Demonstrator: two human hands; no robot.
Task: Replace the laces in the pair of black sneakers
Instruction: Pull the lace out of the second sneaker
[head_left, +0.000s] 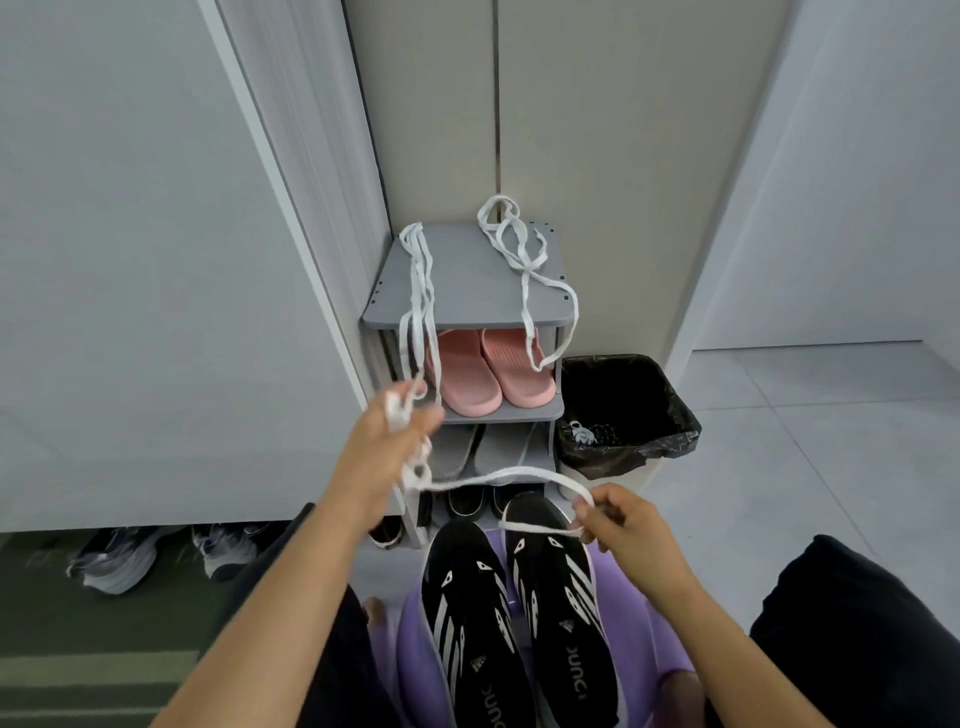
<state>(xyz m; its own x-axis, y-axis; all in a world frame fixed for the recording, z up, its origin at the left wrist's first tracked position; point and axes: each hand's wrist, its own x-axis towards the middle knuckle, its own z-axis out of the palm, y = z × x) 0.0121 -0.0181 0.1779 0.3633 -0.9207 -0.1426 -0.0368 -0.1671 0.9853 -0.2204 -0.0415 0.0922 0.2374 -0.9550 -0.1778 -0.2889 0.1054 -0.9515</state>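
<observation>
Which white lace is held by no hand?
The tangled lace on the rack's right side; the left hand and right hand hold the other lace.

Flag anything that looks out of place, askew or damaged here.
A loose white flat lace lies tangled on top of the grey plastic shoe rack, one loop dangling before the pink rubber slippers. A tangle, likely laces, sits in the black-lined bin. Nothing looks damaged.

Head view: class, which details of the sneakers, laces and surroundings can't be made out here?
Head view only:
- black sneakers: heels cut off by the bottom edge.
- white lace: its bunched end is motion-blurred in the left hand; the right hand hides where it is pinched.
- tangle in the bin: too small to identify.
- dark shoes low in the rack: partly hidden behind lace and sneaker toes.
</observation>
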